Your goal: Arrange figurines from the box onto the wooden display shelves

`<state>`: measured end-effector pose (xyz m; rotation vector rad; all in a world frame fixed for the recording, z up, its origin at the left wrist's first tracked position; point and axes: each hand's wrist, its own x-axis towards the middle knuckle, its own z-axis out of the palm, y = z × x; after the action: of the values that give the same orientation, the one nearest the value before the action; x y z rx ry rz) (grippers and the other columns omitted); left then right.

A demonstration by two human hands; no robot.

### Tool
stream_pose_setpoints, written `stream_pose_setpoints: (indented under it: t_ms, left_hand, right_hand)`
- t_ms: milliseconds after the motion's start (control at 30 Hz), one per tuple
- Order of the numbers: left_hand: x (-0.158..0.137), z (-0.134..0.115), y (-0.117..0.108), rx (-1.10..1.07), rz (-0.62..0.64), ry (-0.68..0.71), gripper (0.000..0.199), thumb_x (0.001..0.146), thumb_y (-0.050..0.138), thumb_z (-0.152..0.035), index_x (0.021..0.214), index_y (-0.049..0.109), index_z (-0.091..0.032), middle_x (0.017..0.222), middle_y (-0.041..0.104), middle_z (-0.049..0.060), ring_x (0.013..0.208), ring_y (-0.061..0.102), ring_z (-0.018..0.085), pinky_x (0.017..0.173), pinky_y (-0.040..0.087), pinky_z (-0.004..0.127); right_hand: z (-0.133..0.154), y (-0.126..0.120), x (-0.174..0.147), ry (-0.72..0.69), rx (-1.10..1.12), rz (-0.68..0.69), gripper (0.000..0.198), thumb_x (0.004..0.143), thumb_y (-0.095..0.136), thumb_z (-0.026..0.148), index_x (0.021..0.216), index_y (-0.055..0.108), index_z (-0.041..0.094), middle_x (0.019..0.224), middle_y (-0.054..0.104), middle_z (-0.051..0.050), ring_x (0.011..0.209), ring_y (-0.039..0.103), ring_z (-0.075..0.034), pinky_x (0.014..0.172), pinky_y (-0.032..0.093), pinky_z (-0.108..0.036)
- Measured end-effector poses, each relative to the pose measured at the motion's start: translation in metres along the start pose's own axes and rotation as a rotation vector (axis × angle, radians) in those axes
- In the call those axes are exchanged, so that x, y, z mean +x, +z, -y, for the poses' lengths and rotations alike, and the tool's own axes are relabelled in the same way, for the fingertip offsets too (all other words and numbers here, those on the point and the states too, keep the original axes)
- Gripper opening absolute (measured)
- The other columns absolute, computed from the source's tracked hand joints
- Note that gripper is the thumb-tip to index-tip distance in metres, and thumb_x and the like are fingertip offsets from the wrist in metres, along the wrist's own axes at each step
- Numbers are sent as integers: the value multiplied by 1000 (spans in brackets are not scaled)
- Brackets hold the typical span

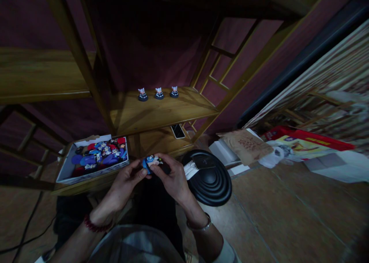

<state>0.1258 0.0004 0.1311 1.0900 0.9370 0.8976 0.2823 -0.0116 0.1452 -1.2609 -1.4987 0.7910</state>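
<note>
Both hands meet in front of my lap around a small blue and white figurine. My left hand pinches its left side between thumb and fingers. My right hand grips it from the right, with the thumb across its front. To the left stands a white open box holding several jumbled figurines, mostly blue, purple and red. On the wooden shelf ahead, three small figurines stand in a row: a left one, a middle one and a right one.
A phone lies on the lower shelf. A round black ridged base rests on the tiled floor to my right. Beyond it are brown paper, a plastic bag and a red and yellow box. Wooden posts frame the shelves.
</note>
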Motion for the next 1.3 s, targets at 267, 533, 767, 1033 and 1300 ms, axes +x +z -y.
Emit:
stream_pose_setpoints:
  t_ms: [267, 533, 767, 1033, 1300]
  left_hand:
    - [0, -1, 5, 6, -35, -1, 38, 77, 61, -33, 112, 58, -19, 111, 63, 5, 96, 58, 19, 84, 46, 28]
    - [0, -9, 10, 37, -166, -12, 44, 69, 67, -37, 109, 60, -20, 114, 63, 4, 107, 55, 24, 87, 46, 33]
    - [2, -4, 7, 94, -153, -1, 46, 70, 66, -37, 113, 59, -20, 120, 61, 4, 113, 52, 24, 95, 41, 33]
    - [5, -7, 11, 6, -51, -2, 42, 75, 64, -35, 115, 59, -21, 120, 60, 4, 111, 53, 22, 96, 40, 31]
    - [9, -8, 19, -307, -131, -90, 32, 69, 69, -34, 96, 66, -17, 106, 66, 7, 99, 60, 23, 86, 49, 36]
  right_hand:
    - [-2, -3, 2, 19, -41, 9, 24, 78, 62, 30, 100, 62, 20, 93, 67, -3, 83, 63, -16, 75, 50, -26]
    - [1, -2, 6, 55, 24, 27, 22, 78, 62, 30, 98, 61, 20, 91, 67, -2, 82, 63, -16, 74, 51, -26]
    - [-1, -1, 6, 41, 0, 12, 23, 78, 61, 29, 99, 60, 20, 93, 66, -3, 83, 63, -16, 74, 50, -26]
    - [-5, -7, 9, 23, -30, 41, 25, 80, 58, 30, 103, 59, 20, 95, 66, -4, 84, 63, -15, 74, 50, -25]
    - [1, -18, 14, -9, -66, 62, 26, 81, 57, 29, 106, 60, 23, 99, 66, -3, 89, 62, -16, 78, 50, -27]
